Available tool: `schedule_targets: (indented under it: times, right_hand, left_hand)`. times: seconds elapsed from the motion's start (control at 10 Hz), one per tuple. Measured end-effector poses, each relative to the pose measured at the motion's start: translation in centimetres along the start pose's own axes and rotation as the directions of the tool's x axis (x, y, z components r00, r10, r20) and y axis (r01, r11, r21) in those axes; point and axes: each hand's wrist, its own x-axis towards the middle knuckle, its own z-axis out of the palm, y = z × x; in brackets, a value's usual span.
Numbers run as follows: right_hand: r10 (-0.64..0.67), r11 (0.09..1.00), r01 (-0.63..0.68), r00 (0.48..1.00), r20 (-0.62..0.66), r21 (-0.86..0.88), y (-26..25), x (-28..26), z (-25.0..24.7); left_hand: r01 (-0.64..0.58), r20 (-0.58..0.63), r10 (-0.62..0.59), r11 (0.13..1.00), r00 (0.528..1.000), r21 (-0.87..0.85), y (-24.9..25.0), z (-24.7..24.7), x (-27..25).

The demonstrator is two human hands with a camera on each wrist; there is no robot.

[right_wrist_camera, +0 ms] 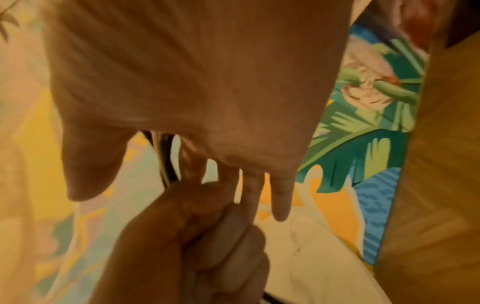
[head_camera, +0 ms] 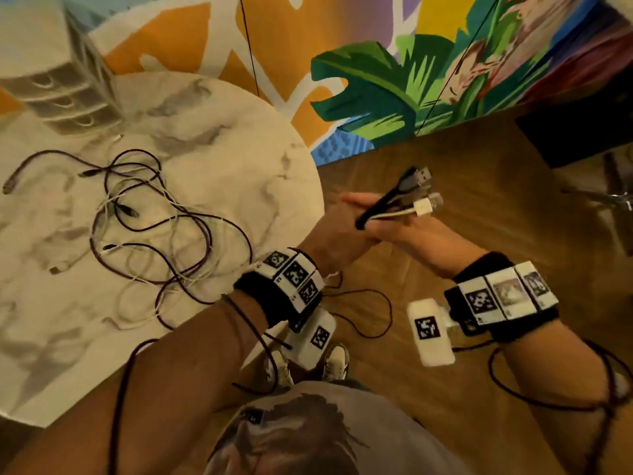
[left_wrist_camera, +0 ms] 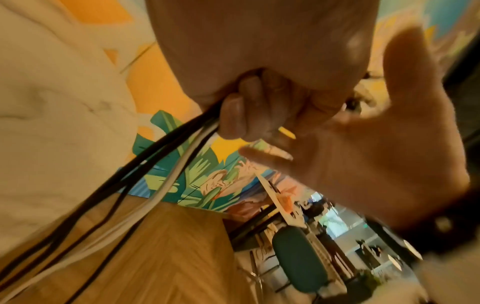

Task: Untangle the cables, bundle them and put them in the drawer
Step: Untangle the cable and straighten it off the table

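A tangle of black and white cables [head_camera: 154, 228] lies spread on the round marble table [head_camera: 239, 132]. To the right of the table edge, my left hand [head_camera: 339, 234] grips a bunch of cable ends [head_camera: 418, 190], whose USB plugs stick out up and to the right. In the left wrist view its curled fingers [left_wrist_camera: 241, 115] wrap the black and white cables [left_wrist_camera: 155, 164], which trail down and left. My right hand [head_camera: 404, 231] lies flat against the bunch, fingers [right_wrist_camera: 280, 201] straight, above the left fist [right_wrist_camera: 194, 236]. A small white drawer unit [head_camera: 75, 94] stands at the table's far left, drawers closed.
A colourful rug [head_camera: 394, 80] lies beyond the table, with wood floor [head_camera: 462, 173] under my hands. A dark block [head_camera: 582, 132] and a metal chair base [head_camera: 616, 197] sit at the right. My shoes [head_camera: 335, 361] stand beside the table edge.
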Motion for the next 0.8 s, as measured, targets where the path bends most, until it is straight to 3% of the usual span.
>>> schedule_targets:
  times: [0.1, 0.2, 0.3, 0.4, 0.5, 0.6, 0.7, 0.8]
  right_hand:
    - [0.036, 0.996, -0.038, 0.999, -0.035, -0.081, -0.5, 1.5, 1.8]
    - [0.091, 0.996, -0.093, 0.992, -0.089, -0.011, -0.4, 2.5, 2.9]
    - [0.097, 0.995, -0.102, 0.978, -0.184, -0.018, 0.2, 3.2, 3.4]
    - [0.134, 0.980, -0.076, 0.935, -0.327, 0.185, -0.2, 3.8, 3.3]
    - [0.104, 0.990, -0.057, 0.908, -0.407, 0.126, -0.5, 4.0, 2.6]
    - [-0.077, 0.990, 0.034, 0.944, -0.320, -0.138, -0.9, 3.6, 3.3]
    - [-0.141, 0.974, 0.081, 0.946, -0.291, -0.210, -0.3, 3.1, 4.0]
    - [-0.122, 0.928, 0.014, 0.956, -0.266, -0.373, 0.1, 2.7, 3.4]
  left_hand:
    - [0.116, -0.011, -0.115, 0.992, 0.993, 0.051, -0.6, 1.3, -0.9]
    - [0.145, -0.068, -0.139, 0.985, 0.988, 0.090, -1.8, 1.2, -1.2]
    - [0.021, 0.005, -0.023, 0.967, 1.000, 0.255, -2.2, 0.6, -1.9]
    - [0.053, -0.111, -0.014, 0.934, 0.994, 0.354, -1.4, -1.5, -2.5]
    - [-0.019, -0.377, 0.251, 0.853, 0.891, 0.522, 0.6, -3.8, -2.5]
    - [-0.182, -0.246, 0.513, 0.648, 0.823, 0.740, 4.1, -3.7, -0.9]
    - [-0.139, -0.086, 0.401, 0.499, 0.912, 0.855, 4.5, -1.9, 0.8]
    - [-0.189, -0.104, 0.447, 0.563, 0.888, 0.805, 3.4, -1.0, 1.3]
